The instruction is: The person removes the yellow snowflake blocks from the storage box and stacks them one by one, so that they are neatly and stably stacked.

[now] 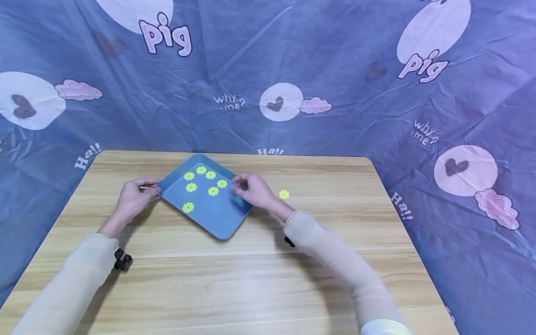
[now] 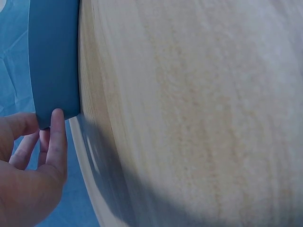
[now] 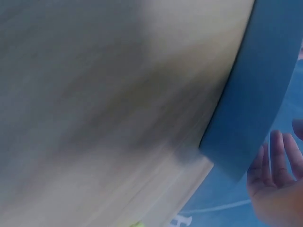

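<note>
A blue square tray (image 1: 209, 211) lies on the table, turned so one corner points toward me. Several yellow-green flower-shaped pieces (image 1: 191, 187) are spread on its floor. My left hand (image 1: 136, 197) pinches the tray's left corner between thumb and fingers; the left wrist view shows this hand (image 2: 40, 165) at the tray wall (image 2: 54, 61). Over the tray's right side is my right hand (image 1: 256, 190), its fingers loosely bent near one flower piece (image 1: 222, 184). In the right wrist view, that hand (image 3: 279, 184) shows beyond the tray wall (image 3: 251, 104), with thumb and fingers apart.
Another yellow-green flower piece (image 1: 284, 194) lies on the wooden table (image 1: 234, 288), just right of my right wrist. A blue printed cloth (image 1: 234, 60) hangs behind the table's far edge and along its sides.
</note>
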Demonstrator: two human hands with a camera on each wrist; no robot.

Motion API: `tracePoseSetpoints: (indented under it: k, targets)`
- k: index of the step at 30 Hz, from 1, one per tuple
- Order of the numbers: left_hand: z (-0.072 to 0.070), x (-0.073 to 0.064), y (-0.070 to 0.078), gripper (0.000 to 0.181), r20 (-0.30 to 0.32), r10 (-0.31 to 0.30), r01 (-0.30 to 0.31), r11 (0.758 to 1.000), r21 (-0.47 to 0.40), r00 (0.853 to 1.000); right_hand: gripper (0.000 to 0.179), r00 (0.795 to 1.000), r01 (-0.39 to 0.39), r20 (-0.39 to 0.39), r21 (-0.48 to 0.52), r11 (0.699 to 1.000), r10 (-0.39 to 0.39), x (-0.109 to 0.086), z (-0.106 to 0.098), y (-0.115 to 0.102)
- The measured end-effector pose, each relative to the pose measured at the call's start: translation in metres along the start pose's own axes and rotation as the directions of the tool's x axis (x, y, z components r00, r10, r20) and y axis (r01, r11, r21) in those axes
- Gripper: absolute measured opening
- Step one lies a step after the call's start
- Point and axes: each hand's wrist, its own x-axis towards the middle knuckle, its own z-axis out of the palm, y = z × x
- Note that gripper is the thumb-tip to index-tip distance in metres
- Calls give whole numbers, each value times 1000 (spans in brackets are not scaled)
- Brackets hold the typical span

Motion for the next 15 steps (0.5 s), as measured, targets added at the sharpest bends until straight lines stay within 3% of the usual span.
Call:
tracePoseSetpoints:
  k: [8,15]
  targets:
    - [1,-4,-3,42,-8,1,-1,1000,-6,1000,27,999,33,42,-96,995,-29,9,17,-6]
    - [4,-6,-3,42,-16,0,0,1000,-3,1000,31,996,19,87,-192,981,-2,16,25,-8]
